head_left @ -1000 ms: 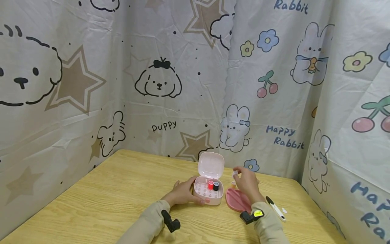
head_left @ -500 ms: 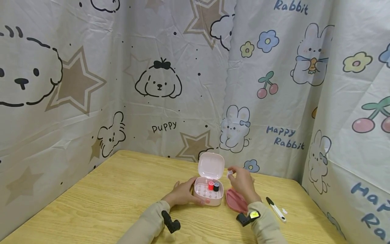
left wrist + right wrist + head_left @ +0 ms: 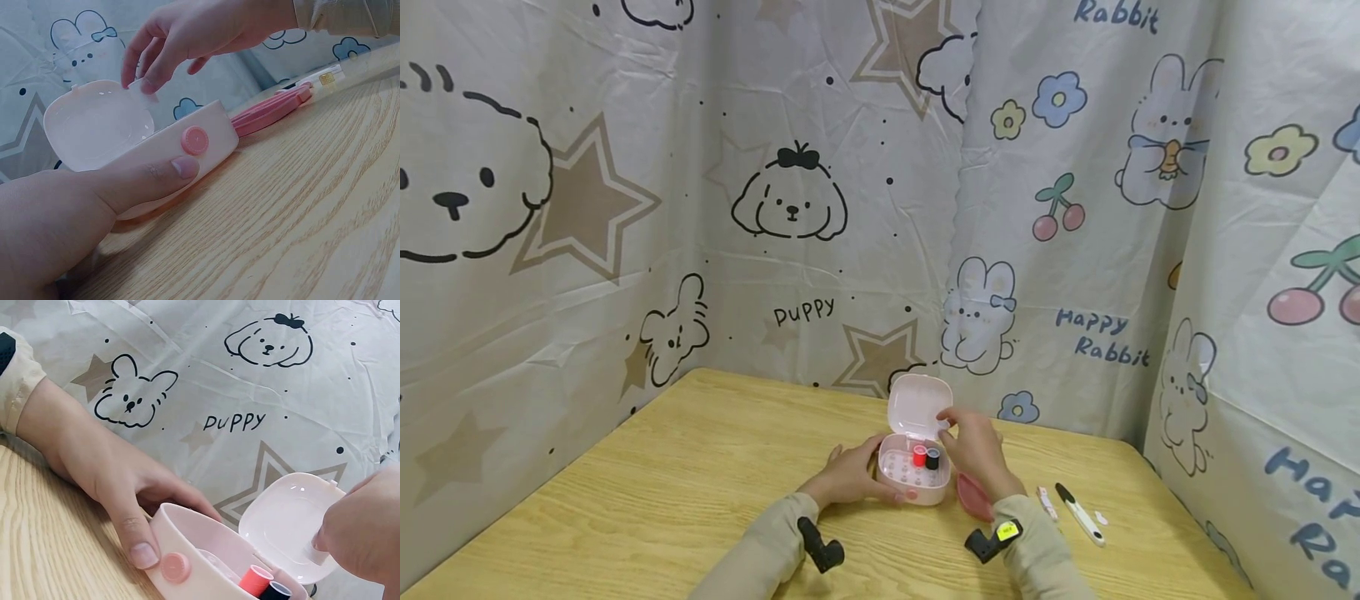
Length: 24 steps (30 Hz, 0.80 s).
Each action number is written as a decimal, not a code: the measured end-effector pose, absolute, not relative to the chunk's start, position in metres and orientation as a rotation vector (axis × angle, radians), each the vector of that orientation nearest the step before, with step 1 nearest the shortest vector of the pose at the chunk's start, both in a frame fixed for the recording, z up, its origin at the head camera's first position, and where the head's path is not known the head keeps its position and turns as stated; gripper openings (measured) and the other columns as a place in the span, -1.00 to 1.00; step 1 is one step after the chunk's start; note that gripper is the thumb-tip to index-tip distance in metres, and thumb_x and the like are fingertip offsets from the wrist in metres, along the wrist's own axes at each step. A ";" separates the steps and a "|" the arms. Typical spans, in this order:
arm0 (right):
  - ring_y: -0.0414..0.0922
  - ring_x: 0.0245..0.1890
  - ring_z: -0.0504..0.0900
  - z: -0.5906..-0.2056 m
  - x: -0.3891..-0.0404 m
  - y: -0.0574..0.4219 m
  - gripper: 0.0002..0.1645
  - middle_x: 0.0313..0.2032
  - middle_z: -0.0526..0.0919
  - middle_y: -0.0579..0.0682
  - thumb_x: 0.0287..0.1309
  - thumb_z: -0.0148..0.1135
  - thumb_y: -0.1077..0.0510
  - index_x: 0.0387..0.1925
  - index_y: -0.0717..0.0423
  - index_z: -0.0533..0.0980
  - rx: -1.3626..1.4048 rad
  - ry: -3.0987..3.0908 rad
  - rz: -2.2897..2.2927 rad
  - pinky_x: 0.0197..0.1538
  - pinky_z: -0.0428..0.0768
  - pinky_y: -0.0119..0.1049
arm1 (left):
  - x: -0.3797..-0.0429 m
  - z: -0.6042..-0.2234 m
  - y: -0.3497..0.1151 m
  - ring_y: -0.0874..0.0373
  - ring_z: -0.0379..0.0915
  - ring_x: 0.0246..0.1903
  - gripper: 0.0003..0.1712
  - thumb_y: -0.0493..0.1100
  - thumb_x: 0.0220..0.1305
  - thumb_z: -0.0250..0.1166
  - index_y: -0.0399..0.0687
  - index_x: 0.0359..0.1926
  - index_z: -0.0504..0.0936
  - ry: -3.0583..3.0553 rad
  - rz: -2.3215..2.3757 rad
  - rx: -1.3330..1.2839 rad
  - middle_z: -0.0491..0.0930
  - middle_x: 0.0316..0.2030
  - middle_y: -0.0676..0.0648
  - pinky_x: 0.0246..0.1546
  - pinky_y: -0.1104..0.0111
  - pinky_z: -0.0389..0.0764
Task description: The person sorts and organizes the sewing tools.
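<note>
A pale pink sewing box [image 3: 913, 492] stands on the table with its lid [image 3: 917, 402] raised. Inside it, a red thread spool [image 3: 919, 456] and a black thread spool [image 3: 932, 458] sit side by side. My left hand [image 3: 848, 475] grips the box's left side, its thumb along the front near the round pink button [image 3: 194, 140]. Above the box's right back corner, my right hand [image 3: 979, 450] pinches a small white spool [image 3: 317, 554], mostly covered by the fingers. The darker pink tray [image 3: 973, 497] lies right of the box, partly hidden under the right wrist.
Right of the right forearm lie a small pink-and-white piece [image 3: 1047, 503], a slim black-and-white tool [image 3: 1079, 514] and a tiny white piece [image 3: 1101, 517]. A printed curtain [image 3: 790, 275] hangs around the back of the wooden table [image 3: 700, 450].
My right hand has moved left with the white spool, from behind the pink tray to over the box. The pink-and-white piece has come into sight. My left hand stays on the box.
</note>
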State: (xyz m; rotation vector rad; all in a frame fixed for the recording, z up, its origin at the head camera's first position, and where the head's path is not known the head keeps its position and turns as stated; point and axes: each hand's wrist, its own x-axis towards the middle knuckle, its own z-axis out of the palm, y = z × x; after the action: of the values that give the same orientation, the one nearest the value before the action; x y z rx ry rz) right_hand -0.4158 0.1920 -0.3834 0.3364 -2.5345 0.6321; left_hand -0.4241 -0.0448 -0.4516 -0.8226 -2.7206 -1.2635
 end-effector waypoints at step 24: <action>0.01 -0.12 0.69 -0.398 -0.426 0.148 -0.77 -0.20 0.77 -0.10 0.18 0.50 0.20 -0.11 -0.04 0.73 0.521 -2.569 0.509 -0.15 0.47 0.09 | -0.419 -0.447 -0.044 -0.17 0.32 0.37 0.29 0.39 -0.07 0.61 -0.06 0.56 0.25 -2.704 -1.190 -0.852 0.39 0.44 -0.11 0.37 -0.40 -0.20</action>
State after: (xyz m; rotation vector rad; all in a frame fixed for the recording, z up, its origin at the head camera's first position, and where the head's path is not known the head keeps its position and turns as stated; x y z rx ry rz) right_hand -0.4255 0.1484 -0.3978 0.5209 -2.5692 0.5093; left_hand -0.4194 -0.0441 -0.4473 -0.8521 -2.7040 -1.1905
